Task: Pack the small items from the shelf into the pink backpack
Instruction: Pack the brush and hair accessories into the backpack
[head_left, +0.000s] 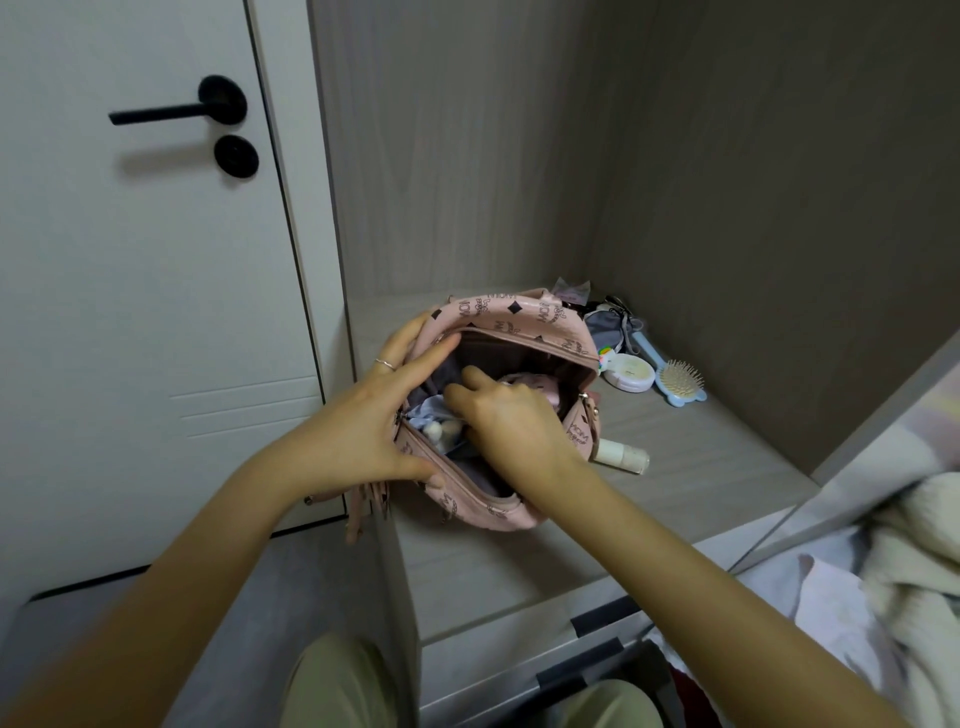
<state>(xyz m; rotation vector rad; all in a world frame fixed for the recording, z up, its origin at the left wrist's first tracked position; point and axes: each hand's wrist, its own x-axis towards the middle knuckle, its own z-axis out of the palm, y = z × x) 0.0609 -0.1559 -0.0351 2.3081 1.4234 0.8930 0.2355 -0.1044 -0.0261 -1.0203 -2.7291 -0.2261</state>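
Observation:
The pink backpack (524, 317) with a dark logo print stands open on the grey shelf (701, 467). My left hand (358, 421) grips its left rim and holds the opening wide. My right hand (511, 421) reaches inside with fingers curled down among a light blue cloth (426, 410) and small pale items; what it holds is hidden. Still on the shelf lie a white bottle (623, 454), a round cream compact (628, 375), a blue hairbrush (675, 382) and a grey pouch (605, 327).
A white door with a black handle (171, 111) stands at the left. The shelf's side walls close it in at left and back. Cream and striped fabric (893, 545) is piled at the lower right. Drawer fronts (545, 665) sit below the shelf.

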